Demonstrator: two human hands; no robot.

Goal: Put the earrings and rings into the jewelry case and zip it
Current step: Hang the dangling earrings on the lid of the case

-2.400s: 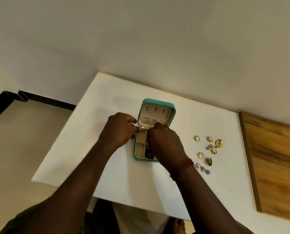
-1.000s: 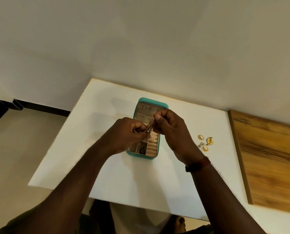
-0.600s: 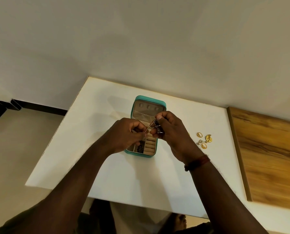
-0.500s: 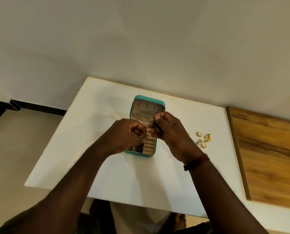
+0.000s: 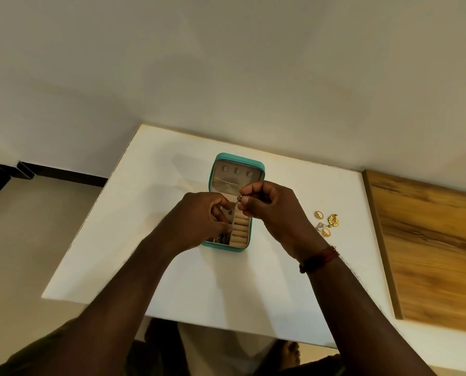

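Working above the open jewelry case, set mid-bench with its long side running near to far and the lid tipped back at the far end, leaving tray and lid pocket face up within easy reach. Pinching a small earring between thumb and forefinger of the right hand, other fingers curled in, just over the hinge line. Meeting it from the left with the left hand, fingers likewise curled, thumb and forefinger closed on the lower end of the thin stem by the look of it; too small to tell about any back or clasp. Probably gripped from both sides for exactly that reason: too tiny a piece to steady or fasten one-handed. Kept over the case rather than over the bare bench, so as to catch any slip in the lining instead of losing it to the floor.

Below the hands, padded ring rolls along the right side of the base, seemingly unfilled; dark pieces already in the near-left compartment. Waiting on the bench, well right of the case and bunched close together: two gold rings, a gold flower earring and a silver triangular piece. Judged partway through, then: more to load, zip not yet run. Further right, a wooden board; round the right wrist, a red thread band.
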